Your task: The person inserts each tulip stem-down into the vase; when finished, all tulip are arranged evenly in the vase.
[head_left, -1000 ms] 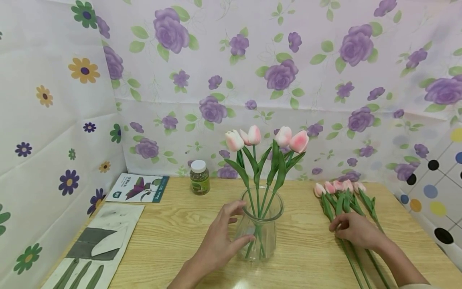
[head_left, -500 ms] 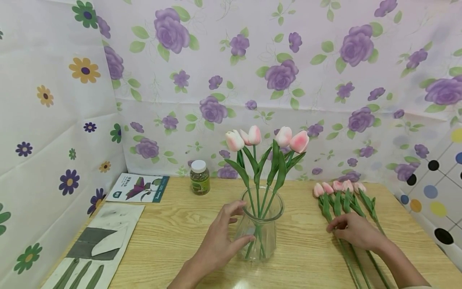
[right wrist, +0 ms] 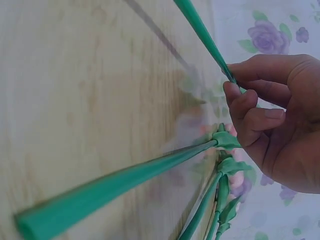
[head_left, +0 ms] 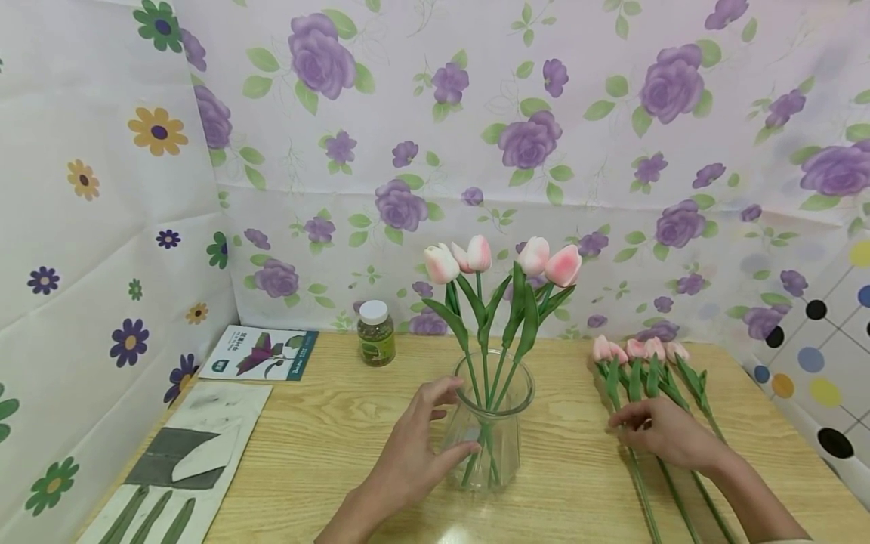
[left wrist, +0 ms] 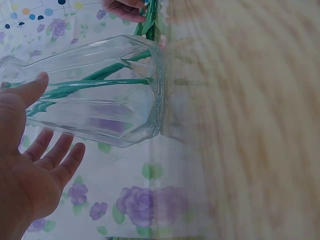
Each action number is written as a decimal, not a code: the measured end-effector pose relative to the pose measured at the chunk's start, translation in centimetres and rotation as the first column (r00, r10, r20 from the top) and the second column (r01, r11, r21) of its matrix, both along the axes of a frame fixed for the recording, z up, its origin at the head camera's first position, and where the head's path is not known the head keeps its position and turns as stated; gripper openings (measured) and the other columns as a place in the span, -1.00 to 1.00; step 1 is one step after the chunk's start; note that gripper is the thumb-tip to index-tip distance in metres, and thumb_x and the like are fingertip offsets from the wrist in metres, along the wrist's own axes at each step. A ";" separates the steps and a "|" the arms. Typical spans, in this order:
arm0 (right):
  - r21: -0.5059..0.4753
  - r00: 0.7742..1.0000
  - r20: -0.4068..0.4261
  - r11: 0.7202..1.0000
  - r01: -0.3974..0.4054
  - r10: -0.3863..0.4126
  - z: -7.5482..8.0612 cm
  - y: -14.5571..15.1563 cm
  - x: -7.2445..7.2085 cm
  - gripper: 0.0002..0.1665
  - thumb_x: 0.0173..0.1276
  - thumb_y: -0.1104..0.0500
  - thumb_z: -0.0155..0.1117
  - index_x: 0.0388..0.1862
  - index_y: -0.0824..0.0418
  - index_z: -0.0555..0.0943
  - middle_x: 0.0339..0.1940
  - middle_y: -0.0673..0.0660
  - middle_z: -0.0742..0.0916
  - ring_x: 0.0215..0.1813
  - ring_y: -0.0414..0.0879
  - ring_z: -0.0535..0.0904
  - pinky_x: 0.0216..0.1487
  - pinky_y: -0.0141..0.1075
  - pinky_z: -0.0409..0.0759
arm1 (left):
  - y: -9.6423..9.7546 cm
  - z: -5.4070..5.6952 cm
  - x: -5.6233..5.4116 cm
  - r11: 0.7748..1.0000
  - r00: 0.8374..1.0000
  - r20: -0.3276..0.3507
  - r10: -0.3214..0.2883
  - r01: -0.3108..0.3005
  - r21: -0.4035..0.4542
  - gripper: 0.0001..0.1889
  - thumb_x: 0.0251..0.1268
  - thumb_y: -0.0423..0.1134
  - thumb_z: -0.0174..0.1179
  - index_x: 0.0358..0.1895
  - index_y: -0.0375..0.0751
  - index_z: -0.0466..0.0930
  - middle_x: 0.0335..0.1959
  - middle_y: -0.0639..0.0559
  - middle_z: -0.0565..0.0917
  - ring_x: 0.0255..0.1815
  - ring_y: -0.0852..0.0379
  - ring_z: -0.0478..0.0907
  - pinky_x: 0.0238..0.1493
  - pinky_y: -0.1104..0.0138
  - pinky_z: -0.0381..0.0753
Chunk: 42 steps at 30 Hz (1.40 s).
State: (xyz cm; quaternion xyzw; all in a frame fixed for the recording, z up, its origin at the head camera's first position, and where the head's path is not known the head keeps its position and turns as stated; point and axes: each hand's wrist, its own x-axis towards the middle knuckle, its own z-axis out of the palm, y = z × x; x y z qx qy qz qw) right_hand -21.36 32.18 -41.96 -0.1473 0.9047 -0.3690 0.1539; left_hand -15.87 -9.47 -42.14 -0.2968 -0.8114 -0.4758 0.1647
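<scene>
A clear glass vase stands upright on the table, with several pink-and-white tulips in it. My left hand holds the vase from its left side. In the left wrist view the thumb lies against the glass and the other fingers curve along the opposite side. At the right, my right hand pinches one tulip by its green stem between thumb and fingers. That stem is lifted off the tabletop in the right wrist view. Beside it lie other loose tulips, their heads pointing away from me.
A jar with a white lid stands at the back, left of the vase. Further left lie a printed booklet and a grey-and-white cloth sheet. Flower-patterned sheeting rises behind the wooden table.
My right hand has shifted slightly left, drawing one tulip's stem leftward, apart from the others. The left hand and the vase have stayed in place.
</scene>
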 end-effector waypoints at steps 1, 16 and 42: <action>-0.004 1.000 0.007 1.000 0.006 -0.006 0.1 0.0 0.0 -0.65 0.51 0.24 0.34 0.16 0.42 0.70 -0.21 0.17 0.68 -0.32 -0.20 0.50 -0.42 -0.30 0.48 | 0.0 0.0 0.0 1.000 1.000 -0.001 0.001 -0.001 -0.001 -0.10 0.20 -0.27 0.57 0.54 0.00 0.22 0.40 -0.10 0.51 0.29 -0.06 0.60 0.23 0.03 0.72; -0.086 0.999 0.020 0.996 0.035 -0.033 1.1 -0.3 0.4 -0.55 0.53 0.26 0.30 0.30 0.46 0.60 -0.06 0.26 0.68 -0.17 -0.15 0.58 -0.29 -0.24 0.60 | 0.0 0.0 0.0 1.000 1.000 -0.004 -0.001 0.001 0.007 -0.09 0.19 -0.27 0.58 0.54 0.05 0.21 0.41 -0.02 0.50 0.29 -0.08 0.60 0.23 0.02 0.72; -0.182 0.967 0.024 0.950 0.254 -0.254 1.8 -0.7 0.6 -0.36 0.51 0.09 0.41 0.44 0.38 0.53 -0.02 0.18 0.66 -0.33 -0.04 0.54 -0.52 -0.20 0.49 | 0.0 -0.1 -0.1 1.000 1.000 -0.012 0.006 -0.006 -0.005 -0.05 0.15 -0.26 0.58 0.56 -0.02 0.19 0.34 -0.03 0.53 0.26 -0.11 0.61 0.18 0.09 0.75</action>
